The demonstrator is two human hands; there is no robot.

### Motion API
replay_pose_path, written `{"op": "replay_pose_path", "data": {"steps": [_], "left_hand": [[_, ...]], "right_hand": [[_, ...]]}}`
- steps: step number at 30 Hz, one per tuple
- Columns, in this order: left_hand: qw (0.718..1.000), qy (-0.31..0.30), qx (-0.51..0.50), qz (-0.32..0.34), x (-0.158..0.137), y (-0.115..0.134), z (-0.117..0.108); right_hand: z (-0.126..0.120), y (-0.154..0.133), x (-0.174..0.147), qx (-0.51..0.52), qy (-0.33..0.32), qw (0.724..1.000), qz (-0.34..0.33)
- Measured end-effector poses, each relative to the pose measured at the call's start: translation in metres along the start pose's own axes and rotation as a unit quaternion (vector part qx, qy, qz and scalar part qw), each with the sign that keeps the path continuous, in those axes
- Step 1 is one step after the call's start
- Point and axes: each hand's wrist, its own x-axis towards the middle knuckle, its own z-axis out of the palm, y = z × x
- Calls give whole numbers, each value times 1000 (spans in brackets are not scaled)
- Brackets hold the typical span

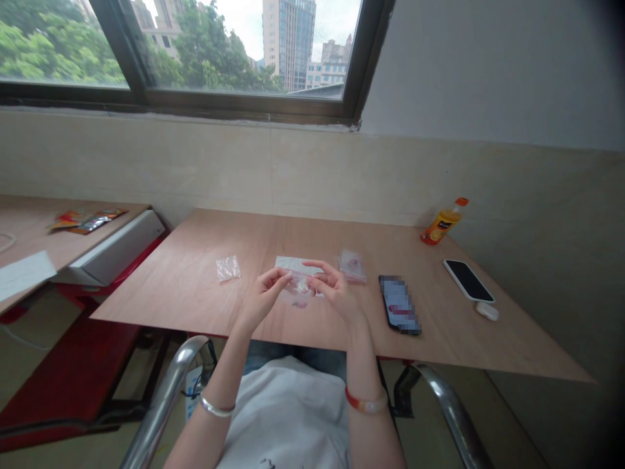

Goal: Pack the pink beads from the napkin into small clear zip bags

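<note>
Between both hands, over the wooden table, is a small clear plastic bag with a pinkish-purple mark low on it. My left hand pinches the bag's upper left edge between thumb and fingers. At the upper right edge, my right hand grips it the same way, with the index finger stretched out above. What lies inside the bag is too small to make out. A white sheet lies just behind the hands, partly covered. To its right sits a stack of clear packets; another crinkled clear packet lies to the left.
On the right of the table are a dark phone, a white-edged phone, a white earphone case and an orange drink bottle. Metal chair arms flank me. A second table stands left.
</note>
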Motion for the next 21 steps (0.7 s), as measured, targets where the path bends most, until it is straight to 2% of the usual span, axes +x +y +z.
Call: {"op": "replay_pose_path", "data": {"steps": [5, 12, 21], "left_hand": [[999, -5, 14, 33, -1, 8, 2], [1000, 8, -3, 18, -3, 6, 5], [999, 31, -16, 12, -8, 16, 7]], "right_hand": [[1, 2, 0, 0, 16, 1000, -1], [1, 2, -2, -8, 32, 999, -20], [0, -3, -4, -30, 4, 999, -26]]}}
